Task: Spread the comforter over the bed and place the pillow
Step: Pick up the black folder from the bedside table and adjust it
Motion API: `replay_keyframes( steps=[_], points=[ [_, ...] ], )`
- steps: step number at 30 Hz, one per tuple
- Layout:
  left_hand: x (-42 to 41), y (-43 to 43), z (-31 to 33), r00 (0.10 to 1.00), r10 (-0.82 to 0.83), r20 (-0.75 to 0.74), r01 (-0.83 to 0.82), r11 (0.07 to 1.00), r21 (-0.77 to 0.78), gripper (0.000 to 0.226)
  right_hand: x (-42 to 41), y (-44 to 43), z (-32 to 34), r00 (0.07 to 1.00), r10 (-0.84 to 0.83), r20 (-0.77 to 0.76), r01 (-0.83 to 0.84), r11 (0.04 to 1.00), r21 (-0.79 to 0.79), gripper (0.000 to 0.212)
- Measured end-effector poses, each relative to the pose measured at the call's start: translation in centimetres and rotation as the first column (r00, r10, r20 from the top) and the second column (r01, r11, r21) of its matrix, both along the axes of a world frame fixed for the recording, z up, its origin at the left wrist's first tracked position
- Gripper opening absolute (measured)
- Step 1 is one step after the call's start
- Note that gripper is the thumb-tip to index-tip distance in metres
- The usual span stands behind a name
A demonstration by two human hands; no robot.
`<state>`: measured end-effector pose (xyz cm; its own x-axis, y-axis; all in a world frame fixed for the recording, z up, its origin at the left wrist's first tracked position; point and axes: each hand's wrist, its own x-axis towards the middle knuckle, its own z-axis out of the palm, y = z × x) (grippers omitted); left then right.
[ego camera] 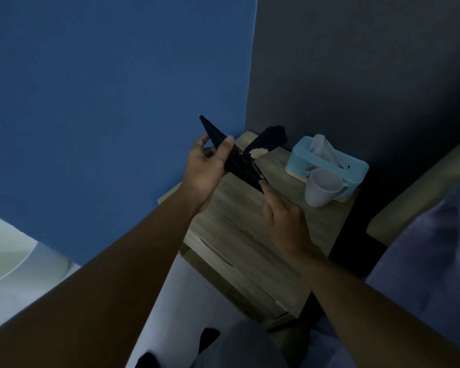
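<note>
Forearms cross mid-frame: my left hand (207, 168) grips a dark flat object (239, 162), my right hand (282, 216) pinches its lower end, above the nightstand (237, 235). What I take for the comforter (436, 248) lies at the right edge, nearer the right hand.

wearer: person, head camera | hands: left hand (205, 168) and right hand (282, 216) are showing bare | arms: both forearms (133, 256) are showing unsleeved down to the frame edge | legs: is wearing grey trousers (239, 346), fabric looking soft | feet: dark footwear (209, 338) is showing beneath, too dim to tell sock from shoe
</note>
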<state>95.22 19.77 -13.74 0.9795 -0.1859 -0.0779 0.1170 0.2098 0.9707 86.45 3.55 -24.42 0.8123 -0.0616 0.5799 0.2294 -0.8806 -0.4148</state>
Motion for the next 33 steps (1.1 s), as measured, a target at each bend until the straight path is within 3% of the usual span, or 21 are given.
replay_keyframes(
  steps=[2,5,8,12,15,16,20,23,27,33],
  points=[
    [0.5,-0.4,-0.2,0.999,-0.032,0.037,0.030,0.999,0.032,0.070,0.5,-0.2,0.3,0.996,-0.087,0.027,0.087,0.996,0.018,0.034],
    [1.4,-0.4,-1.2,0.995,-0.020,0.100,0.000,0.979,0.202,0.056,1.5,-0.9,0.8,0.986,-0.163,0.021,0.159,0.978,0.133,0.025],
    [2.3,0.5,-2.9,0.991,0.040,0.127,-0.087,0.913,0.398,0.049,2.2,-1.9,1.4,0.994,-0.113,-0.002,0.110,0.970,0.218,0.022],
    [3.7,1.4,-5.6,0.996,0.051,0.078,-0.082,0.881,0.467,0.054,2.4,-2.2,1.9,0.998,-0.032,-0.057,0.051,0.924,0.378,0.028],
    [4.5,1.6,-7.3,0.987,-0.031,0.155,-0.056,0.848,0.526,0.033,3.2,-2.7,1.3,0.995,-0.043,-0.085,0.077,0.884,0.462,0.028],
    [4.6,1.4,-7.9,0.980,-0.052,0.193,-0.059,0.845,0.532,0.026,3.6,-2.9,0.8,0.994,-0.055,-0.091,0.091,0.876,0.474,0.028],
    [5.4,0.6,-9.3,0.954,0.016,0.301,-0.170,0.853,0.493,0.035,5.1,-3.9,-0.9,0.991,-0.091,-0.096,0.128,0.843,0.523,0.031],
    [6.7,0.0,-10.0,0.956,0.075,0.282,-0.194,0.886,0.421,0.035,6.3,-4.5,-1.2,0.993,-0.090,-0.079,0.119,0.814,0.568,0.033],
    [8.6,-0.4,-11.6,0.966,0.172,0.193,-0.224,0.929,0.294,0.055,8.0,-5.6,-1.7,0.988,-0.128,-0.084,0.153,0.789,0.595,0.037],
    [9.1,-1.2,-11.6,0.963,0.166,0.210,-0.231,0.911,0.342,0.035,9.6,-6.2,-3.5,0.973,-0.172,-0.152,0.229,0.759,0.610,0.032]
  ],
)
